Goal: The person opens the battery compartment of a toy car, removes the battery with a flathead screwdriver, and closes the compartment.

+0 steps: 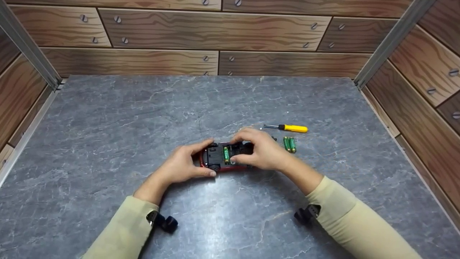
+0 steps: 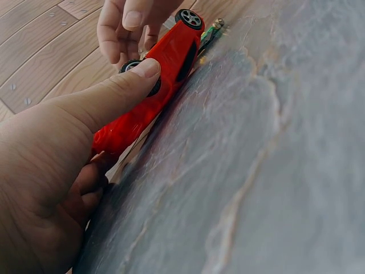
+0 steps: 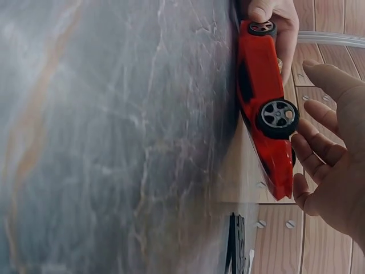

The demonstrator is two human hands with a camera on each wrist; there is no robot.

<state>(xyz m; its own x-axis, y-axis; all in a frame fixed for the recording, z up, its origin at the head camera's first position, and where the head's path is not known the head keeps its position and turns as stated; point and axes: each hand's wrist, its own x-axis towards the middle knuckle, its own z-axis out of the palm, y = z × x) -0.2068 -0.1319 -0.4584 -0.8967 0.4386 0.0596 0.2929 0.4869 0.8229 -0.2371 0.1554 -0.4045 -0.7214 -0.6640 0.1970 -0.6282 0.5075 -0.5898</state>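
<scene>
A red toy car (image 1: 212,158) lies upside down on the table, its black underside facing up. My left hand (image 1: 183,163) grips the car's left end, thumb on the near side by a wheel and fingers on the far side. In the open compartment of the underside sits a green battery (image 1: 226,155). My right hand (image 1: 264,149) hovers over the compartment, thumb and fingers spread apart, hiding the car's right end. In the right wrist view its fingers (image 3: 322,142) are loosely bent beside the underside, with nothing seen between them.
Two green batteries (image 1: 289,144) lie side by side right of my right hand. Behind them is a screwdriver (image 1: 295,128) with a yellow handle. A flat black piece (image 3: 236,245) lies on the table past the car. Wood-patterned panels (image 1: 215,30) enclose the table.
</scene>
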